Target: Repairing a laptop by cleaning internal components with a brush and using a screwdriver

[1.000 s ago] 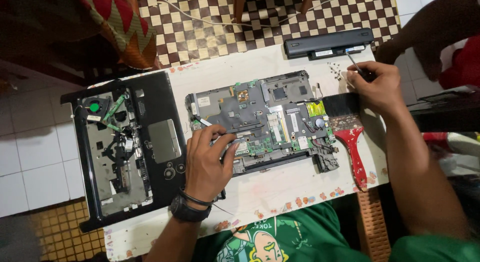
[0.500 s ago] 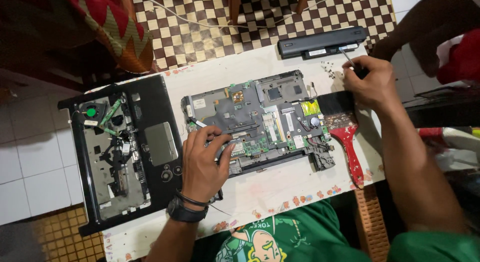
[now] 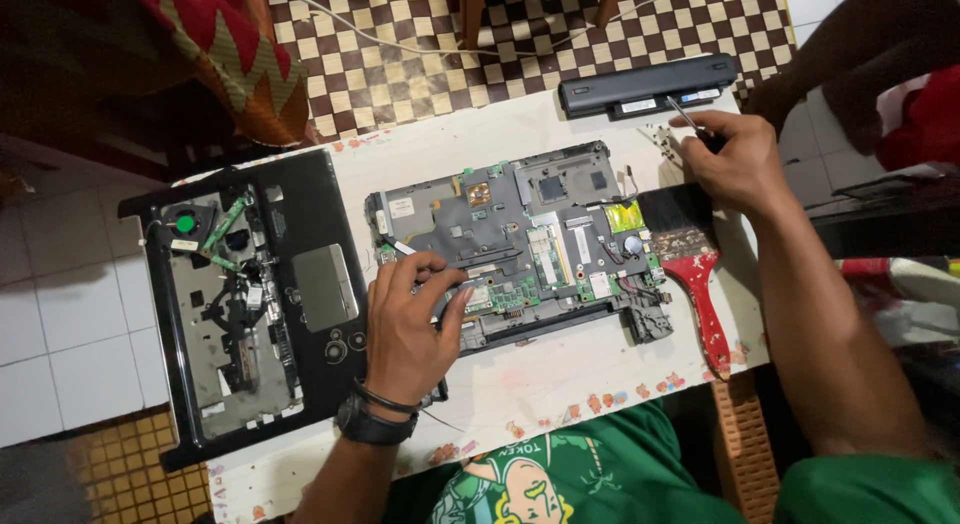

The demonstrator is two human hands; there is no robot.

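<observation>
**Both hands on the opened laptop**

Nearest me is my green shirt (image 3: 600, 479), pressed up to the edge of the white table (image 3: 560, 379). My left hand (image 3: 410, 329), with a black watch (image 3: 375, 424) at the wrist, rests on the near left corner of the motherboard (image 3: 520, 244). Its fingers (image 3: 425, 274) are curled down, tips touching the board; I cannot tell whether they pinch anything small beneath them.

The motherboard lies flat in the middle of the table, chips and green memory slots facing up. To its left, just beside it, lies the black laptop case (image 3: 250, 304), inside up, with a small fan (image 3: 185, 224) at its far corner and the grey touchpad plate (image 3: 322, 287) near my left hand.

At the board's right end lies a brush (image 3: 690, 264) with a red handle pointing toward me and dark bristles touching the board's edge.

Farther out on the right, my right hand (image 3: 730, 164) is closed around a screwdriver (image 3: 690, 119), its thin shaft pointing away from me toward the long black battery (image 3: 650, 84), which lies at the far edge of the table. A few tiny screws (image 3: 662, 139) sit just left of that hand.

Beyond the table is a chequered floor (image 3: 400, 54) with a white cable (image 3: 380, 39) across it.
</observation>
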